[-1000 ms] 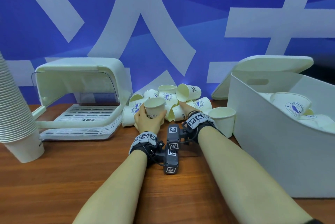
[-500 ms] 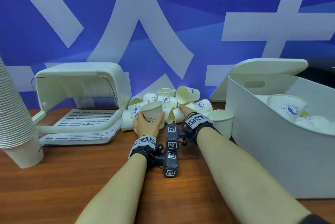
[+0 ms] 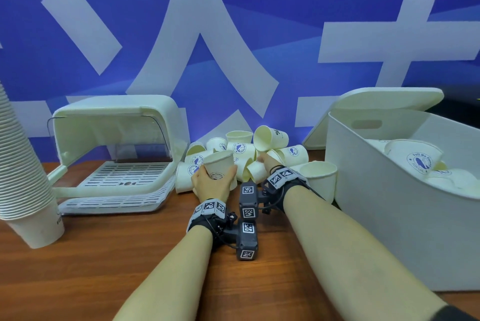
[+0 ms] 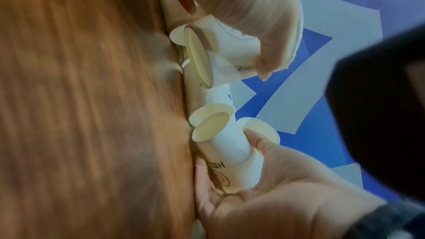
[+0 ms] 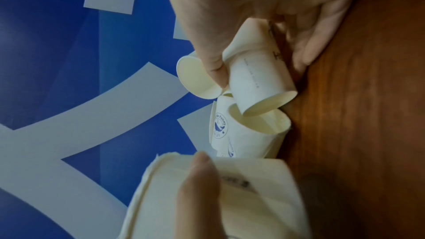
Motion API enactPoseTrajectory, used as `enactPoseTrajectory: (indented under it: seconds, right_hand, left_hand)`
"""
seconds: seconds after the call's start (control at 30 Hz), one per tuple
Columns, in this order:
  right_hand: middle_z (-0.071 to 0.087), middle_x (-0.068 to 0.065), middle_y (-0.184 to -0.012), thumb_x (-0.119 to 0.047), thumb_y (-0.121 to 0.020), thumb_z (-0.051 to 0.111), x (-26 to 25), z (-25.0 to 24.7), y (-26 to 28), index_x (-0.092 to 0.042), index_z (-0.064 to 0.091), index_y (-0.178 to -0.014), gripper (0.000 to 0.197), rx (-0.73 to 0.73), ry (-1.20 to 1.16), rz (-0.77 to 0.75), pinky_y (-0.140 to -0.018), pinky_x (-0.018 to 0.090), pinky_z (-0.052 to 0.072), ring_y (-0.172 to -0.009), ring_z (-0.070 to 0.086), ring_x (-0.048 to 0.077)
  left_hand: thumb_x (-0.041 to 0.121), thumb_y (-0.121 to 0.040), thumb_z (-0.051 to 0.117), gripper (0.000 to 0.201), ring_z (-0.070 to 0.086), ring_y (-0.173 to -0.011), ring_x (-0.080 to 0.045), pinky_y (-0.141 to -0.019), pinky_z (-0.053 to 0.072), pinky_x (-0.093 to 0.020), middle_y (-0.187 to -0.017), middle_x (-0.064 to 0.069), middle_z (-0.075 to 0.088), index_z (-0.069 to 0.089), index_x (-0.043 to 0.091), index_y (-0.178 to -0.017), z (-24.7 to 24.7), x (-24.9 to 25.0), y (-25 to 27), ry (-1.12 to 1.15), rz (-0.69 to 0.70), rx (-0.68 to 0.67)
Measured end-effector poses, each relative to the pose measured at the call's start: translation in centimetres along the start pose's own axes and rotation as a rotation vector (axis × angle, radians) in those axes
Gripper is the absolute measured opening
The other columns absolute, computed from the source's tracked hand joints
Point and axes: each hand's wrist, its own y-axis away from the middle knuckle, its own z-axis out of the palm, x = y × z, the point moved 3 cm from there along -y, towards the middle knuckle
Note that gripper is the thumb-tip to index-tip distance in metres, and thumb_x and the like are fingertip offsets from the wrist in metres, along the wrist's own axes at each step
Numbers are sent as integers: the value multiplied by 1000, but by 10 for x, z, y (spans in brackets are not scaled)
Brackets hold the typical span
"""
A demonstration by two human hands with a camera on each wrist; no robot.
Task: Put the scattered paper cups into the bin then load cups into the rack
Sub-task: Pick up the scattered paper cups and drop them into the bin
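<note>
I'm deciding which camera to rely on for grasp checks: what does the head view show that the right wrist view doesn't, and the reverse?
Only the head view shows the bin with cups inside, the rack, the tall cup stack and both forearms. Only the right wrist view shows the right hand with thumb and fingers pinching a lying cup on the table. Both show the left hand holding an upright cup and the cup pile against the blue wall.

left hand (image 3: 211, 182) gripping, right hand (image 3: 267, 162) gripping
</note>
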Motion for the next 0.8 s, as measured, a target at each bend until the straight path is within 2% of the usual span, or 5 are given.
enactPoseTrajectory:
  seconds: [0.1,0.27,0.43,0.6,0.8]
  right_hand:
    - [64,9,-103,-50,-61,67,14,-4,-12,-14,56,-96,51,54,-96,15,-91,42,50,-92,64,28]
    - [67,4,-104,-47,-24,79,57,-4,-96,-25,56,-117,98,87,-92,11,-74,41,55,-88,68,27]
    - [68,12,-110,-29,-40,77,59,0,-63,-21,43,-138,103,-29,-293,-69,-65,39,59,-91,70,27]
    - [69,9,-105,-43,-34,75,45,-16,24,-18,56,-117,89,-2,-239,-138,-90,47,55,-95,68,26]
    - [69,11,-98,-33,-45,78,25,-16,75,-11,60,-97,59,-31,-154,-239,-86,43,57,-89,68,27]
  left_hand:
    - [45,-64,83,84,48,-120,-29,-102,40,-38,-129,-11,48,44,13,-131,-2,2,1,31,-2,11]
    - [30,-72,81,72,50,-94,-21,-77,33,-25,-103,0,49,39,10,-126,-7,4,5,63,-56,-21]
    - [24,-71,80,71,47,-89,-19,-77,34,-25,-100,0,49,38,9,-126,-3,0,7,73,-84,-46]
    - [22,-67,84,78,54,-101,-23,-81,37,-26,-108,-3,53,39,7,-129,-21,16,42,137,-47,-85]
    - [43,-43,84,95,60,-105,-24,-90,50,-38,-114,-6,61,47,9,-123,-13,36,47,140,7,-203]
